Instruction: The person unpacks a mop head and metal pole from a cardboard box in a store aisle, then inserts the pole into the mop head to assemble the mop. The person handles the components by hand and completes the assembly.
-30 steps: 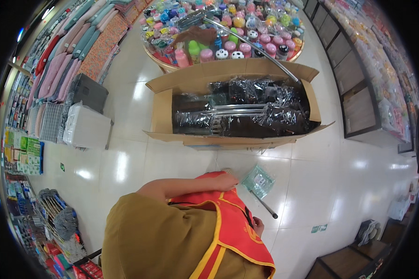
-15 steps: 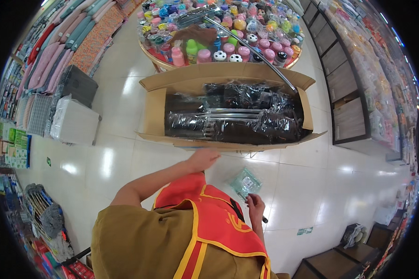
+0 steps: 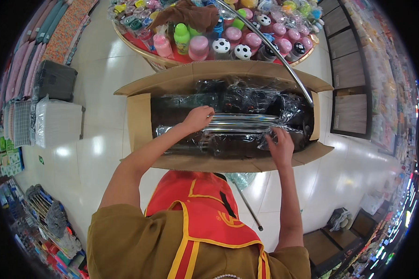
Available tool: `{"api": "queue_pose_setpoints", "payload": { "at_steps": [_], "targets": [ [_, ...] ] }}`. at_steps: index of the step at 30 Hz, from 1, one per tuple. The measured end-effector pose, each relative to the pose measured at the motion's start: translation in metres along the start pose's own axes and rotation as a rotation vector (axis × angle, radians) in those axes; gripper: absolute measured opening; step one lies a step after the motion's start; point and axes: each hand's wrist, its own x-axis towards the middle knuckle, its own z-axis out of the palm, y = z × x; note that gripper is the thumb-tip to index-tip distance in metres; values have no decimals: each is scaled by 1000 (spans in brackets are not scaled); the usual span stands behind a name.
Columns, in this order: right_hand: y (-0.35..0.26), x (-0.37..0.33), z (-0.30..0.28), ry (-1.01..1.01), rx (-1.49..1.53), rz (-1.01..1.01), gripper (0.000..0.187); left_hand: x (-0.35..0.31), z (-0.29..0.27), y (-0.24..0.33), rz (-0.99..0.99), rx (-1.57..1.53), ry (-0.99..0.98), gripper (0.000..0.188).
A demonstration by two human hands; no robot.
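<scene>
An open cardboard box (image 3: 139,118) lies lengthwise before me, holding black goods (image 3: 181,104) in shiny clear plastic. Across their middle runs a bundle of thin silver metal poles (image 3: 242,120). Reaching in from the left, my left hand (image 3: 199,119) has its fingers curled on the poles' left part. At their right end my right hand (image 3: 281,146) is closed, thumb and fingers pinching the clear plastic wrapping (image 3: 284,123). The fingertips of both hands are partly hidden. Another long silver pole (image 3: 288,69) slants from the round table down to the box's right end.
Behind the box stands a round table (image 3: 144,55) crowded with bottles and a brown cloth (image 3: 184,17). On the floor near me lie a thin pole (image 3: 249,208) and a pale green plastic bag (image 3: 243,179). Shelving flanks the right; white (image 3: 60,123) and dark bins (image 3: 55,80) stand left.
Both hands have moved forward into the box, onto the poles and wrapping. My right hand has left the floor beside the green bag. The view has come closer to the box.
</scene>
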Motion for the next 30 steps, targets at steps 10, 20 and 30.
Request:
{"api": "queue_pose_setpoints", "payload": {
  "at_steps": [10,20,30],
  "targets": [
    [39,166,101,-189,-179,-381,59,52,53,-71,-162,266,-316,17],
    [73,204,172,-318,-204,-405,78,103,99,-126,7,448,-332,17],
    [80,215,178,-326,-131,-344,88,103,142,-131,14,371,-32,25]
  ]
}}
